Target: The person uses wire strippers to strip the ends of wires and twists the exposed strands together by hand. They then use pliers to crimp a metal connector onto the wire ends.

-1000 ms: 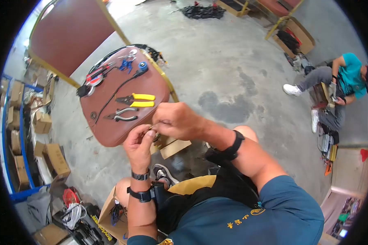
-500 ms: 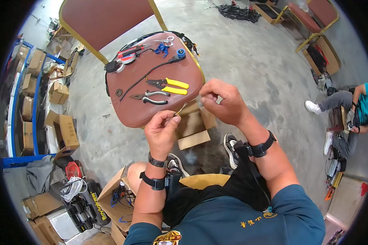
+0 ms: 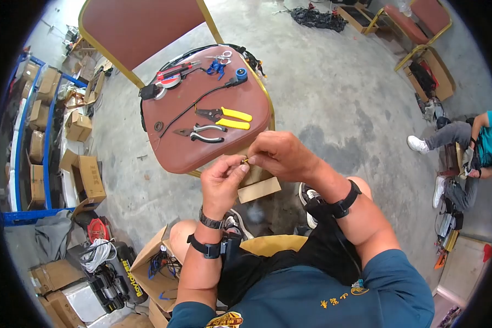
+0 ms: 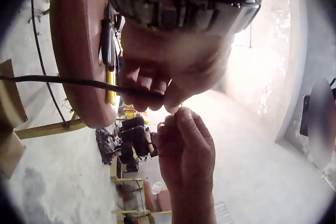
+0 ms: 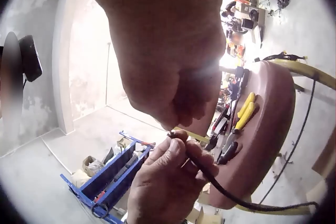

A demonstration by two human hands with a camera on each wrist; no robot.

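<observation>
Pinched between thumb and fingers of the left hand is the end of a black cable, just left of the middle of the head view; the right hand, meeting it from the right, pinches the thin wires at its tip, though the fingers mostly hide them. From the left hand the cable trails to the left edge of the left wrist view and the lower right of the right wrist view. It looks light and springy, with a rubbery jacket that should grip well against skin; the wires seem fine, soft and easily bent or snapped. The jacket close behind its cut end is probably the best place to hold firmly, with only a gentle pinch on the wires. Above the hands, upper left of centre, a red chair seat bears grey-handled pliers, a yellow-handled cutting tool and another black cord with a blue-ended plug. Below the hands sits a cardboard box.
</observation>
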